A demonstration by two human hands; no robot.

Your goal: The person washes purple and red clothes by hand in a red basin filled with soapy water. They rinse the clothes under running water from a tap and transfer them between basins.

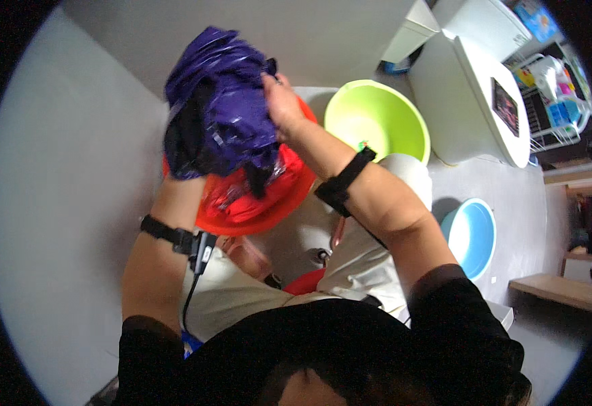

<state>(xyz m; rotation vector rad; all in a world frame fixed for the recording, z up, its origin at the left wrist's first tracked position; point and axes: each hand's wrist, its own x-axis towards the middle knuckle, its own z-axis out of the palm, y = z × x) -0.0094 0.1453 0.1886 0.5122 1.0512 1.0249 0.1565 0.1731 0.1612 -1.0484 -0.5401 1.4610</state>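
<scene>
A crumpled, shiny purple plastic bag [225, 101], dark along its left side, is held up over a red basin [296, 196]. My right hand [283, 105] grips the bag's right edge, fingers curled into the plastic. My left forearm [177, 206] reaches up beneath the bag, whose folds cover the left hand, so its fingers are hidden. Inside the basin, below the bag, lie glossy red plastic [242, 196] and a dark hanging piece that I cannot identify. Black straps circle both my forearms.
Right of the red basin stands a lime-green basin [414, 128], with a small green and red item [363, 145] at its near edge. Farther right are a white bin [458, 88], a light-blue basin [488, 237] and a wire rack [546, 128] of bottles. A grey wall [73, 169] rises at left.
</scene>
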